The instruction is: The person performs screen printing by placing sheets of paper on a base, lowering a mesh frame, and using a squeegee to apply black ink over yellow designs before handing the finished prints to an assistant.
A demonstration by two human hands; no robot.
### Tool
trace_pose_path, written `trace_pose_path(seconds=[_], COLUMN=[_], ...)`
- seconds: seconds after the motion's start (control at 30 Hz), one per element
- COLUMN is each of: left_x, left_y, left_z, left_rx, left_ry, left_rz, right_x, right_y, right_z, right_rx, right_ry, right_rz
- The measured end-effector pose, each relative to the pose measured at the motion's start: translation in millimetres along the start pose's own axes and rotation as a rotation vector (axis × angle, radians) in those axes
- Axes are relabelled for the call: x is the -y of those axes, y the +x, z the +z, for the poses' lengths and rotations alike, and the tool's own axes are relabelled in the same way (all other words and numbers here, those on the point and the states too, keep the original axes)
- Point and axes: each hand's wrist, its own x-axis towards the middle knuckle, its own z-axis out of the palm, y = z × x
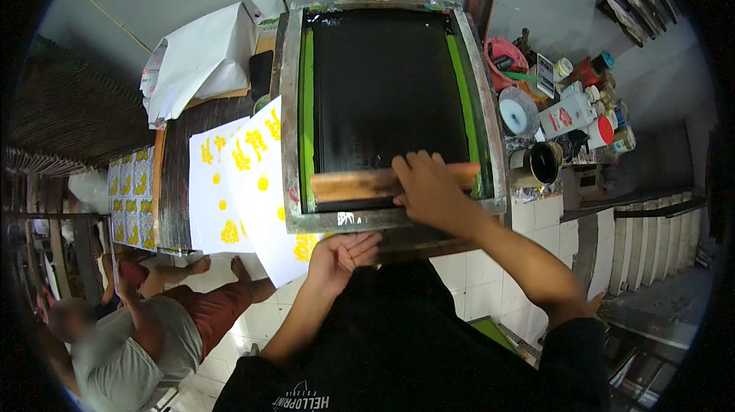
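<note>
Item: wooden squeegee (pixel 360 183), lying crosswise at the near (6 o'clock) end of a metal-framed printing screen (pixel 289 129). Right hand (pixel 430 191): grip closed over the right half of the squeegee's handle, fingers draped across the top, thumb side toward the person. Left hand (pixel 342 255): at 7 o'clock from the right, fingers loosely curled and holding nothing, fingertips just below the screen's near rail; contact with the rail cannot be told. Handling, as judged: the squeegee is a stiff, light bar, best taken on the bare wooden handle from above, well away from the blade edge, which is likely wet with ink and slippery; the screen's dark mesh (pixel 387 86) looks taut and easily marked, so it should be lifted only by the rigid frame (green tape borders the mesh left and right). At 9 o'clock of the screen, white sheets printed in yellow (pixel 260 174) overlap on the bench (pixel 174 182); at 3 o'clock, a clutter of ink pots and jars (pixel 566 106). Hidden or unclear: the squeegee's blade, its right end under the hand, whatever lies beneath the screen, and the hinge clamps at 12 o'clock, which are small. A seated person (pixel 145 320) occupies the tiled floor at 8 o'clock.
</note>
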Motion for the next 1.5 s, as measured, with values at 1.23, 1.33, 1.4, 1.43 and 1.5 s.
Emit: trace_pose_path(seconds=[1.23,1.33,1.4,1.43,1.5], left_x=[1.1,0.8,0.6,0.6,0.6], left_y=[-20.3,-21.1,-21.5,-21.8,-21.4], left_z=[26.7,28.3,29.2,29.5,29.0], left_rx=[-0.179,-0.17,-0.173,-0.176,-0.165], left_ry=[0.091,0.08,0.083,0.093,0.101], left_rz=[-0.006,0.007,0.014,0.016,0.028], right_x=[-205.6,-205.7,-203.3,-201.3,-196.2], right_y=[296.7,294.9,291.7,289.3,283.8], right_z=[-63.5,-52.7,-51.3,-52.2,-55.8], right_rx=[-0.489,-0.519,-0.504,-0.479,-0.419], right_ry=[-0.315,-0.331,-0.332,-0.321,-0.305], right_rz=[-0.08,-0.094,-0.091,-0.079,-0.04])
